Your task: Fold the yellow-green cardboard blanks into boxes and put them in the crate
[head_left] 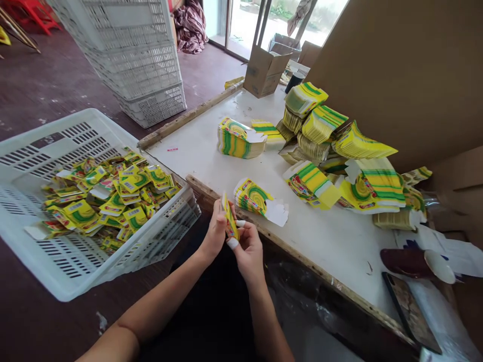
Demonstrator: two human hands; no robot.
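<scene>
Both my hands hold one small yellow-and-green carton (pixel 231 221) over my lap, near the table's front edge. My left hand (pixel 216 231) grips its left side, fingers partly hidden behind it. My right hand (pixel 247 246) pinches the lower right side, with white coverings on the thumb and a fingertip. Just beyond them, a fanned stack of flat cartons (pixel 251 196) lies on the table, white flaps to the right. To the left stands a white plastic crate (pixel 94 281) partly filled with folded yellow cartons (pixel 128 183).
On the white table (pixel 204 171) stand another carton stack (pixel 241 141) and a large pile of flat cartons (pixel 320 130). A mug (pixel 407 262) and a phone-like slab (pixel 411 309) lie at the right. Stacked crates (pixel 139 55) and an open cardboard box (pixel 266 73) stand farther back.
</scene>
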